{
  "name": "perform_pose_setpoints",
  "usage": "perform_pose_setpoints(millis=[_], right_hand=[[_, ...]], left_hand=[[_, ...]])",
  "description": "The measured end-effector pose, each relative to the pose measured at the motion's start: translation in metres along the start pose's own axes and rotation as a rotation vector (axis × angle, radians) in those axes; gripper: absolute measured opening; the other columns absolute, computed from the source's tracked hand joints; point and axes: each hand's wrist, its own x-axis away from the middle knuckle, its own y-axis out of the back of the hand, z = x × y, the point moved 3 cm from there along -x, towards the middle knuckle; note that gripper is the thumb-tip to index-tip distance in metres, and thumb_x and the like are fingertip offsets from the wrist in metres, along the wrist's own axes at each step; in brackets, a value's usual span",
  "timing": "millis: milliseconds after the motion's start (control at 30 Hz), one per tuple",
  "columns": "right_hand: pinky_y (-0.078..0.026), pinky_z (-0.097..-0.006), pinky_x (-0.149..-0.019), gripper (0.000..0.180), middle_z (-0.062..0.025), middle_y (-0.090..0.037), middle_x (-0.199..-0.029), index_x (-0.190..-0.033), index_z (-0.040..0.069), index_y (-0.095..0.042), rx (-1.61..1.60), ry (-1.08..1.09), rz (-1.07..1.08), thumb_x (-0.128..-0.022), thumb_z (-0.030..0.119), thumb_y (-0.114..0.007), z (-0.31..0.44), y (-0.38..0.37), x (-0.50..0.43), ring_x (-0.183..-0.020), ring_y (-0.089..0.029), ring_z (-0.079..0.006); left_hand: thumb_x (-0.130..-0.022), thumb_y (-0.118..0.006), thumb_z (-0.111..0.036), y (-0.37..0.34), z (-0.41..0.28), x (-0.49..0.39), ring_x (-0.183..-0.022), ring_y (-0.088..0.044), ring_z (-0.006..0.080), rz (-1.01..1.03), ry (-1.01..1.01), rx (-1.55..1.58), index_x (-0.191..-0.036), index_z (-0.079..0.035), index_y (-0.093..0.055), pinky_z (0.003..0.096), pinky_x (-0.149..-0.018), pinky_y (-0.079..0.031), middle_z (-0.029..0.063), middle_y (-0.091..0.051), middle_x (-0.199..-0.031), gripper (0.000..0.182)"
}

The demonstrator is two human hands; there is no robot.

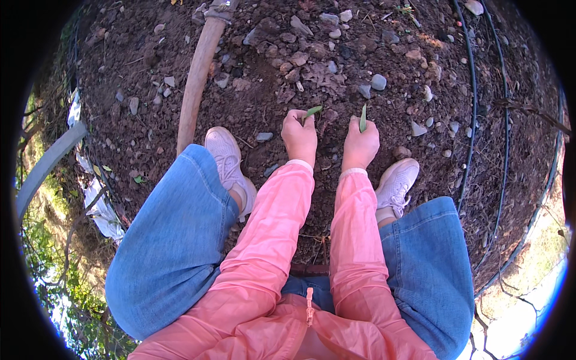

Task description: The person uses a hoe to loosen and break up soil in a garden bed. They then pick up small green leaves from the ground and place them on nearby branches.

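Brown, stony soil lies before me. My left hand, in a pink sleeve, is closed on a small green leaf that sticks out to the right past its fingertips. A short way to the right, my right hand pinches a narrow green leaf that points up. The two hands are apart, both low over the ground between my shoes. What lies beneath the fingers is hidden.
A wooden handle rests on the soil beside my left shoe. Black irrigation hoses run along the right. Stones dot the ground. White plastic sheeting and a curved grey pipe are at the left. My right shoe stands beside my right arm.
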Motion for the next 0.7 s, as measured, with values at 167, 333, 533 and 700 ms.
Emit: perform_pose_setpoints(millis=[167, 333, 533, 700], right_hand=[[-0.049, -0.0416, -0.071, 0.026, -0.0186, -0.066, -0.081, -0.086, 0.003, -0.069, 0.045, 0.068, -0.002, -0.083, 0.029, -0.067, 0.002, -0.004, 0.001, -0.076, -0.064, -0.0352], [-0.048, -0.0417, -0.071, 0.021, -0.0164, -0.063, -0.078, -0.083, -0.001, -0.066, -0.269, -0.134, -0.081, -0.081, 0.02, -0.07, -0.021, 0.001, 0.001, -0.073, -0.061, -0.0333], [-0.049, -0.042, -0.072, 0.019, -0.0144, -0.063, -0.086, -0.09, 0.003, -0.067, -0.093, 0.075, -0.021, -0.081, 0.02, -0.07, -0.006, -0.006, 0.02, -0.078, -0.062, -0.0338], [-0.05, -0.0431, -0.074, 0.019, -0.0155, -0.064, -0.087, -0.091, 0.003, -0.066, -0.065, 0.013, 0.087, -0.081, 0.019, -0.069, 0.001, -0.003, 0.004, -0.082, -0.063, -0.0348]], left_hand=[[-0.083, -0.067, -0.011, 0.0, -0.01, -0.004, -0.078, -0.059, 0.0342, -0.068, -0.133, 0.045, -0.089, 0.001, -0.058, 0.0406, -0.074, -0.047, 0.0156, -0.061, -0.085, 0.016], [-0.083, -0.067, -0.013, 0.001, -0.018, -0.008, -0.079, -0.061, 0.0352, -0.009, -0.026, 0.069, -0.089, 0.0, -0.058, 0.0411, -0.072, -0.047, 0.0166, -0.063, -0.086, 0.017], [-0.081, -0.07, -0.017, -0.005, -0.019, 0.007, -0.086, -0.063, 0.038, 0.174, 0.012, -0.204, -0.09, -0.002, -0.063, 0.0438, -0.074, -0.048, 0.0196, -0.065, -0.091, 0.019], [-0.08, -0.07, -0.019, -0.01, -0.029, 0.013, -0.089, -0.061, 0.0392, 0.225, -0.181, -0.441, -0.092, -0.003, -0.064, 0.046, -0.077, -0.048, 0.0185, -0.063, -0.093, 0.021]])
